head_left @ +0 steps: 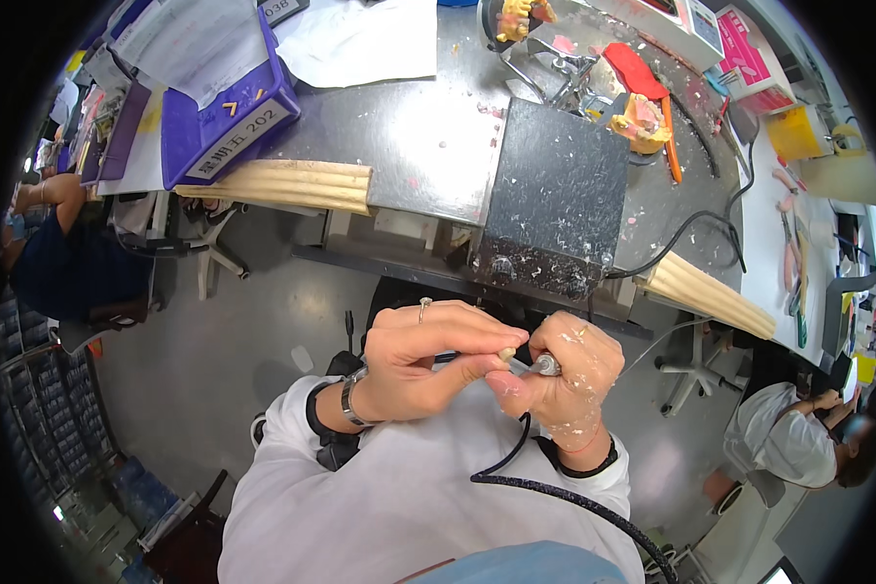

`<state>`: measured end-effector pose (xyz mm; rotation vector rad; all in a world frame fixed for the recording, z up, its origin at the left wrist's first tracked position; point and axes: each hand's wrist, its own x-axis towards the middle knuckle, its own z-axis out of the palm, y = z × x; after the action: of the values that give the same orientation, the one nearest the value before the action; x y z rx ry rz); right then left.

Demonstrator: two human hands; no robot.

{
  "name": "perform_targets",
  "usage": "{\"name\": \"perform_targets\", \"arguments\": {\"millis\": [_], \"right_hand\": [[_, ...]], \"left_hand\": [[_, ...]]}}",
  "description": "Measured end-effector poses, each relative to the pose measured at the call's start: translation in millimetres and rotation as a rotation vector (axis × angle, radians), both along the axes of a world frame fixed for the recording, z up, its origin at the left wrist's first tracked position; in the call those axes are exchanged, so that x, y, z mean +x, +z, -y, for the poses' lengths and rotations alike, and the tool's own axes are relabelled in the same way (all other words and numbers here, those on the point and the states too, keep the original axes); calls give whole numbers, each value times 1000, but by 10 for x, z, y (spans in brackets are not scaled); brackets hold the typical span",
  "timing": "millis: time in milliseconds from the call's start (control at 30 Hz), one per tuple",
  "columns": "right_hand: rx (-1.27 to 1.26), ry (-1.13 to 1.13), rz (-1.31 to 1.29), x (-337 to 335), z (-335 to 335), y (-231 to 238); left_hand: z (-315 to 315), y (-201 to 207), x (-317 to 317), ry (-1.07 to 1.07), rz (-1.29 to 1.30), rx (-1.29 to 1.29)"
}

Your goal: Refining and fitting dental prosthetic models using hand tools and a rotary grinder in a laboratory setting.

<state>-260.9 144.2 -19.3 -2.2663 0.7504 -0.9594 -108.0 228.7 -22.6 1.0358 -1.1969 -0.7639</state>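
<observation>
In front of my chest, my left hand (pixel 423 355) pinches a small cream-coloured tooth-like piece (pixel 506 354) between thumb and fingertips. My right hand (pixel 576 375), dusted with white shavings, is closed around a rotary handpiece (pixel 547 365) with a metal nose. The nose points left at the small piece. Whether its tip touches the piece cannot be made out. Out of the right hand's underside a black cord (pixel 574 498) loops down to the right. Both hands are held off the bench, nearer to me than its front edge.
A dark block (pixel 555 185) covered with shavings juts over the bench's front edge. Behind it stand an articulator with dental models (pixel 642 127), red wax (pixel 635 70) and an orange-handled tool (pixel 672 146). A purple bin (pixel 234 136) sits far left. Seated people (pixel 788 433) are on both sides.
</observation>
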Motion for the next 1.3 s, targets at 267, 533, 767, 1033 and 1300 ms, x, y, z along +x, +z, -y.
{"name": "perform_targets", "arguments": {"millis": [267,533,767,1033,1300], "right_hand": [[-29,56,51,39,-34,-17],[0,100,85,15,-45,-56],[16,124,70,0,-55,-25],[-9,154,17,-41,-52,-17],[-20,167,14,-67,-47,-32]], "left_hand": [[35,27,-45,15,66,-131],[21,9,-67,34,146,-204],[0,40,-44,1,159,-203],[-17,60,-54,10,164,-186],[-9,72,-51,-16,129,-149]]}}
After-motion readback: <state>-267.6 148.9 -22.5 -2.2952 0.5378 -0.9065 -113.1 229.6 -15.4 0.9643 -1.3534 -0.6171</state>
